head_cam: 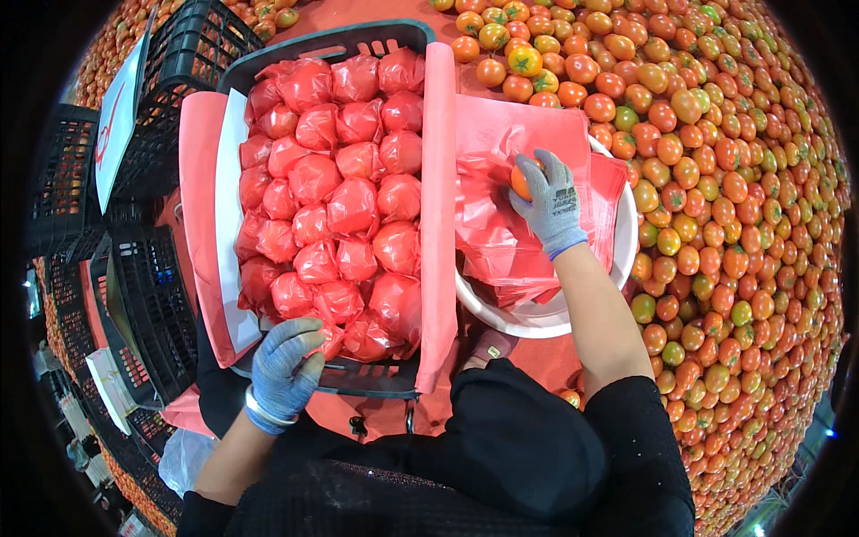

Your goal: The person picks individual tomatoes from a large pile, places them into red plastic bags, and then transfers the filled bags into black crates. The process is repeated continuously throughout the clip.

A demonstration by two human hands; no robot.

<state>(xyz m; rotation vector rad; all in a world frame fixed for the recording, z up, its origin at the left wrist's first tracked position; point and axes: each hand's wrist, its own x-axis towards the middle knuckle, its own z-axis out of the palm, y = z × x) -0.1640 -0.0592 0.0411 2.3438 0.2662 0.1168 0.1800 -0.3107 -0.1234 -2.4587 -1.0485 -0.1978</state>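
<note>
My right hand [551,201], in a grey knit glove, grips an orange-red tomato [519,184] over a stack of thin red plastic sheets [493,241]. The sheets lie across a white basin [530,325] on the right. In front of me stands a black plastic crate [376,386] lined with pink paper [439,221] and white paper [231,201]. Rows of tomatoes wrapped in red plastic [352,205] fill it. My left hand [285,369], in a blue-grey glove, hovers at the crate's near left corner, fingers curled but apart, beside a wrapped tomato.
A large heap of loose tomatoes [725,268] spreads along the right and far side. Stacked black crates [194,60] stand at left, with a white board [121,121] bearing a red mark. Another crate [151,315] leans nearer. A clear plastic bag [184,460] lies by my left forearm.
</note>
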